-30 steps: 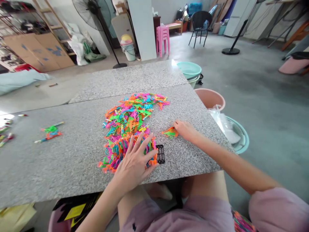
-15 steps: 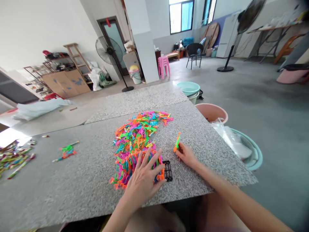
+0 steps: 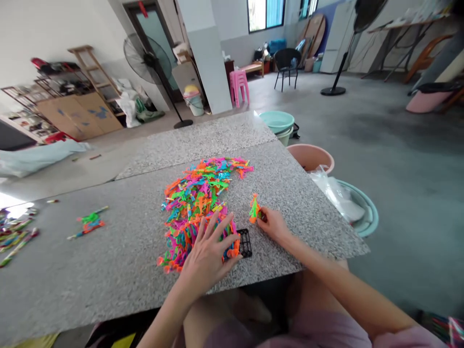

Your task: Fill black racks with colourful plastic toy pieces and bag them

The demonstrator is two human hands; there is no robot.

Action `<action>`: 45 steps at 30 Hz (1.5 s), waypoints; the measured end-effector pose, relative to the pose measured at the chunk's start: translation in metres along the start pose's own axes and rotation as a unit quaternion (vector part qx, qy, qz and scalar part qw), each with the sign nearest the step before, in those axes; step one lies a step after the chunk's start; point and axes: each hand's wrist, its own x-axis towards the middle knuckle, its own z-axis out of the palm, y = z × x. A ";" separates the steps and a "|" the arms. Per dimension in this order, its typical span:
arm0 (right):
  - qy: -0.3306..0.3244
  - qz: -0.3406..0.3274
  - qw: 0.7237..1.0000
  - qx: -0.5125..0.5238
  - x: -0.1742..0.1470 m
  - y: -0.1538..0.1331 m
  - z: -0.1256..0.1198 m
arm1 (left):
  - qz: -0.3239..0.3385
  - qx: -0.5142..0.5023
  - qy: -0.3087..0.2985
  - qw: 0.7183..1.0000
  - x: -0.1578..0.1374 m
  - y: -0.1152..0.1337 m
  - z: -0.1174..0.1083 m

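My left hand (image 3: 206, 253) lies with fingers spread over a tightly packed row of small bright plastic toy guns (image 3: 178, 244); its thumb reaches the row's right end. A black lattice plastic basket (image 3: 245, 243) shows just beyond that end, and the rest of it is hidden. To the right, my right hand (image 3: 274, 224) pinches a small green-and-orange toy gun (image 3: 254, 209) upright near the tabletop. Behind the row spreads a loose heap of mixed pink, orange, green and blue toy guns (image 3: 203, 186).
Two more toy pieces (image 3: 90, 222) lie left on the speckled stone table (image 3: 126, 270). Shiny wrapped sticks (image 3: 18, 227) are at the far left. Beside the table's right edge stand a pink tub (image 3: 311, 155), a teal basin (image 3: 371, 212) holding plastic bags, and stacked teal basins (image 3: 277, 121).
The view has tilted down and shifted slightly. The toy gun in my right hand has turned to show its broader side and is nearer the row. My left hand stays spread on the row.
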 end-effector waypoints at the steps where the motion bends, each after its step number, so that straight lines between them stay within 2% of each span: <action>1: 0.000 0.006 1.000 -0.001 -0.001 -0.001 -0.001 | 0.001 -0.003 -0.002 1.000 0.001 0.000 -0.001; 11: -0.010 0.001 0.991 0.137 -0.025 -0.008 0.008 | -0.005 0.006 -0.020 1.000 0.007 0.002 -0.003; 14: -0.018 -0.039 0.991 0.124 -0.018 -0.017 0.016 | -0.003 0.010 -0.020 1.000 0.007 0.002 -0.002; 16: -0.051 -0.070 0.989 0.119 -0.011 -0.026 0.023 | -0.002 0.012 -0.018 1.000 0.007 0.002 -0.001; 18: -0.086 -0.090 0.988 0.091 -0.006 -0.033 0.029 | -0.003 0.011 -0.017 1.000 0.007 0.001 -0.001; 21: -0.096 -0.107 0.990 0.009 -0.002 -0.040 0.034 | -0.006 0.002 -0.017 1.000 0.006 0.001 0.000; 23: -0.100 -0.113 0.988 -0.040 0.000 -0.044 0.032 | -0.007 0.000 -0.014 1.000 0.006 0.001 0.000; 27: -0.149 -0.134 0.973 -0.119 0.007 -0.053 0.024 | 0.001 0.009 0.007 1.000 0.004 0.003 0.002; 31: -0.171 -0.148 0.962 -0.155 0.005 -0.061 0.026 | 0.028 0.021 0.023 0.999 0.004 0.002 0.005; 34: -0.168 -0.163 0.963 -0.137 0.003 -0.054 0.031 | 0.056 0.028 0.009 0.998 0.006 -0.001 0.005; 36: -0.193 -0.199 0.955 -0.101 0.017 -0.043 0.027 | 0.067 0.028 -0.012 0.997 0.007 -0.002 0.004; 38: -0.195 -0.216 0.951 -0.101 0.050 -0.031 0.015 | 0.062 0.023 -0.024 0.998 0.007 -0.003 0.003; 39: -0.169 -0.199 0.956 -0.132 0.071 -0.026 0.007 | 0.057 0.019 -0.025 0.998 0.007 -0.004 0.003; 41: -0.071 -0.130 0.961 -0.235 0.110 -0.021 -0.008 | 0.051 0.011 -0.018 0.998 0.005 -0.004 0.003; 43: -0.070 -0.100 0.941 -0.316 0.132 -0.022 -0.014 | 0.051 0.013 -0.006 0.999 0.003 -0.005 0.003; 45: -0.095 -0.100 0.926 -0.352 0.130 -0.024 -0.009 | 0.059 0.028 -0.004 0.998 0.001 -0.007 0.005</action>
